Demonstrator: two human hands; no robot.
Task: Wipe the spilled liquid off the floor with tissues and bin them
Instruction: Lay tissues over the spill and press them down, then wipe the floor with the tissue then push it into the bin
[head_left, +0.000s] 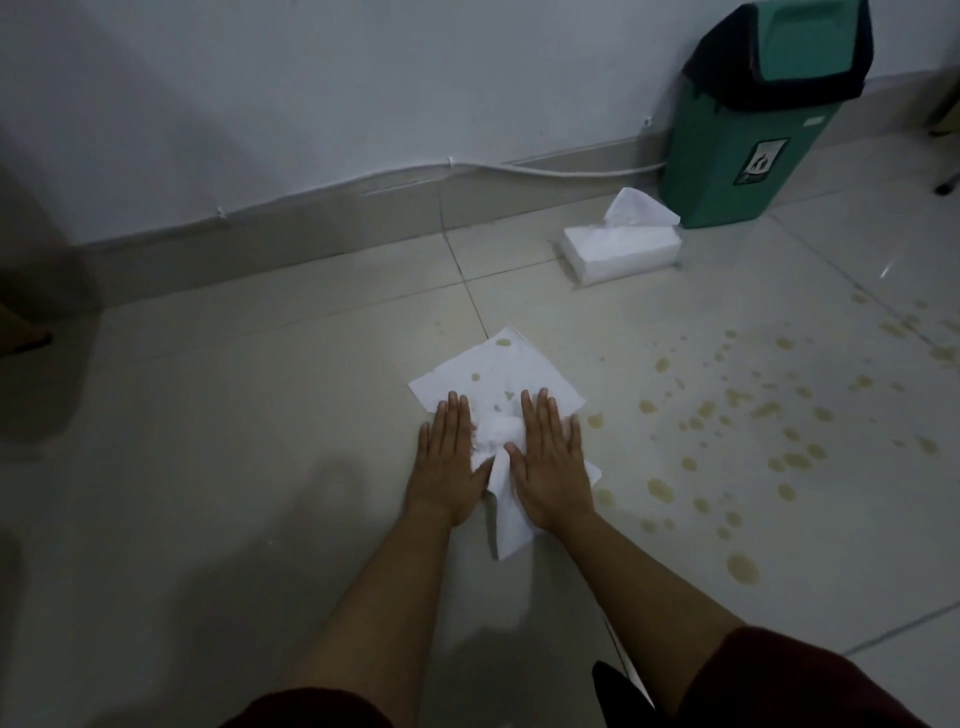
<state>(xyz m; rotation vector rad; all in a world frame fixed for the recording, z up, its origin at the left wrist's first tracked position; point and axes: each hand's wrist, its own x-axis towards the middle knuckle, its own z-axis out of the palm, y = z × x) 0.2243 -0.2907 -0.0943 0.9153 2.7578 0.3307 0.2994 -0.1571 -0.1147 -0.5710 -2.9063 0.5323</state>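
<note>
The floor (260, 467) is pale glossy tile with thin grout lines, meeting a white wall (311, 93) at a grey skirting (291, 228) along which a white cable (571, 170) runs. A green bin (748, 150) with a dark swing lid stands at the far right against the wall, with a pictogram label on its front. Yellowish drops of the spill (769, 415) are scattered over the tiles on the right, from near the hands out toward the right edge; a large drop lies nearest the camera at the lower right.

A white tissue pack (618, 252) lies on the floor just in front of the bin, one sheet sticking up out of its top. Flat on the floor in the middle lies a spread tissue (498, 374), with a few yellow blots soaked into it; a second crumpled piece bunches up between the hands and trails toward the camera.

The left hand (449, 462) presses palm down on the tissue's left part, its grip apart, fingers straight and together. The right hand (550, 462) does the same on the right part, fingers straight, thumb touching the bunched paper. Both forearms are bare, with dark red sleeves (795, 680) at the bottom edge
</note>
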